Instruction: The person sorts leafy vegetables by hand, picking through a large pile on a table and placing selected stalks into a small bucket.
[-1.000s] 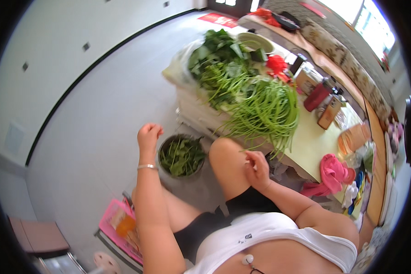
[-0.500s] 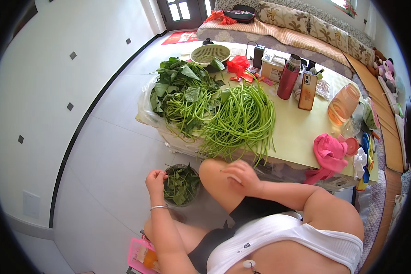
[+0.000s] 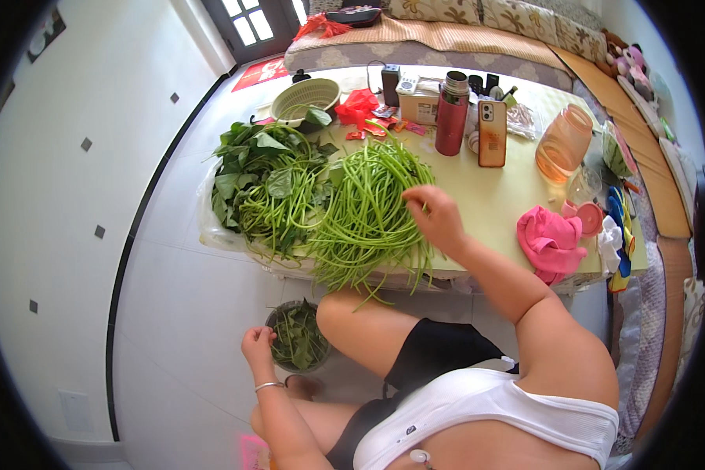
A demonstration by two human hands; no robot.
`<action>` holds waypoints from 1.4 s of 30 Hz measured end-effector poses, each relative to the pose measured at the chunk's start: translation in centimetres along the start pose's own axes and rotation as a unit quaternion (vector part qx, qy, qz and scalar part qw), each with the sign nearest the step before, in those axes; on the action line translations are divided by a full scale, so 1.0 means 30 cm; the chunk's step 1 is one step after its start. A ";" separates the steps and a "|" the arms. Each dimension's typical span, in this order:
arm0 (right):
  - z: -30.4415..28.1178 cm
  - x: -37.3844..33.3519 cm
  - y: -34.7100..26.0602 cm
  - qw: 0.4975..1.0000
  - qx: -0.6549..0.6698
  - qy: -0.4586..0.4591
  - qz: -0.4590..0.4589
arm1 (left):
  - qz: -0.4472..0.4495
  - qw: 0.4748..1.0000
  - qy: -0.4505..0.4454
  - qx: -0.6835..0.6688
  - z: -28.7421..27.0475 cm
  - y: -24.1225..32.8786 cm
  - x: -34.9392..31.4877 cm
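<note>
Bright living room with pale floor tiles (image 3: 172, 313) and a low yellow table (image 3: 509, 196) pulled up in front of a sofa (image 3: 462, 35), person sitting right at its edge. Closest in, the left hand (image 3: 257, 345) hung down by the floor at the rim of a small bowl (image 3: 298, 338) full of leafy trimmings, fingers loosely curled; couldn't tell if it was pinching a scrap or just resting there. Up on the table, the right hand (image 3: 435, 215) was spread with fingers slack, fingertips touching the right edge of the long bean pile (image 3: 364, 211), not really clamped on anything yet. The beans ran lengthwise from the far side of the table toward the person, some ends drooping over the near edge, so the pile lay just left of that hand and it was clearly the nearer one. Left of the beans sat a heap of leafy greens (image 3: 262, 180). Further back: a pink cloth (image 3: 552, 243), a phone (image 3: 492, 133), a red flask (image 3: 451, 113), a peach-coloured jug (image 3: 564, 145), and a pale basket (image 3: 305, 98).
</note>
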State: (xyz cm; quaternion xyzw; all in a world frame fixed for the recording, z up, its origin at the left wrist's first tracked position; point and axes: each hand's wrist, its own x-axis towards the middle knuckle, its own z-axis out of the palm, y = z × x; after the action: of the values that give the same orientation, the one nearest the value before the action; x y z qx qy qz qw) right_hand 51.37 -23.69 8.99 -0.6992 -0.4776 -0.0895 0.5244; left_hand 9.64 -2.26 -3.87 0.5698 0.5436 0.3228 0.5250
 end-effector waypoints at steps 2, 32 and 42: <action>-0.052 0.055 0.078 0.993 -0.025 0.015 0.112 | -0.012 1.000 0.001 0.006 0.012 -0.012 -0.013; 0.575 -0.307 -0.530 0.865 0.013 -0.497 -0.063 | -0.011 0.993 0.106 -0.051 -0.148 0.012 -0.024; 0.237 0.092 -0.398 0.972 0.123 -0.201 -0.013 | -0.028 0.987 0.100 -0.119 -0.254 0.069 -0.101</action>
State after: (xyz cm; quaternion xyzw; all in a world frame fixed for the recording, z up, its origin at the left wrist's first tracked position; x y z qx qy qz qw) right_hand 41.05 -16.37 15.37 -0.6266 -0.5900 0.1056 0.4981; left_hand 2.47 -3.01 0.54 0.4526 0.5664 0.4260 0.5411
